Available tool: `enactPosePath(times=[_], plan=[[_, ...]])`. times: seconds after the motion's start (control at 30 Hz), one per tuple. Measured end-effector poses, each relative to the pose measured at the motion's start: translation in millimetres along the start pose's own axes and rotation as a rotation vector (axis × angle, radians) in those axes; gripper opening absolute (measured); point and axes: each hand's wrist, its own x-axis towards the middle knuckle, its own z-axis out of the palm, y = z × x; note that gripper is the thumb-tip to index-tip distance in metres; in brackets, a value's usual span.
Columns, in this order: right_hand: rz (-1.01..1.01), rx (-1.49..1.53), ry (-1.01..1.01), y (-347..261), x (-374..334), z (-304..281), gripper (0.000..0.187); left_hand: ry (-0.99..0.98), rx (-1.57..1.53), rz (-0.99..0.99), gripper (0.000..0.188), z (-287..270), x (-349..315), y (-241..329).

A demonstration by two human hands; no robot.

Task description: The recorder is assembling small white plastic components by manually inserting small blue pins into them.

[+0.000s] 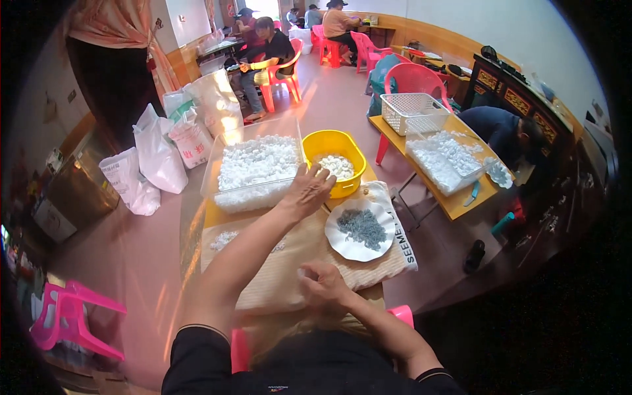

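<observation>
Mid-frame, the half-open, seemingly empty left hand (308, 193) could tip the yellow tub (345, 189) by snagging its rim; the right hand (324, 286) is curled, contents unclear.

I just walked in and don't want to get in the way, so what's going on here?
Someone is handling things at a cloth-covered table. Their left hand is at the yellow basin, beside a clear bin heaped with small white pieces. Their blurred right hand, loosely curled, is over the beige cloth, near a scalloped white plate of grey-blue bits. I can't tell whether either hand holds anything.
</observation>
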Motion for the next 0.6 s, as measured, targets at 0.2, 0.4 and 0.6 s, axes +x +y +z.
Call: enactPosePath(times=[0.2,0.4,0.6], plan=[[-0.014,-0.026,-0.024,0.0,-1.3,-3.2,0.025,-0.114,0.022,0.012,0.014,26.2,13.1,4.1],[-0.027,-0.048,-0.019,-4.4,-0.7,-5.2,0.025,-0.217,0.008,-0.001,0.013,27.5,15.0,-3.7],[0.025,-0.037,-0.031,-4.6,0.1,-4.6,0.025,-0.283,0.062,0.040,0.015,21.4,14.7,-8.7]])
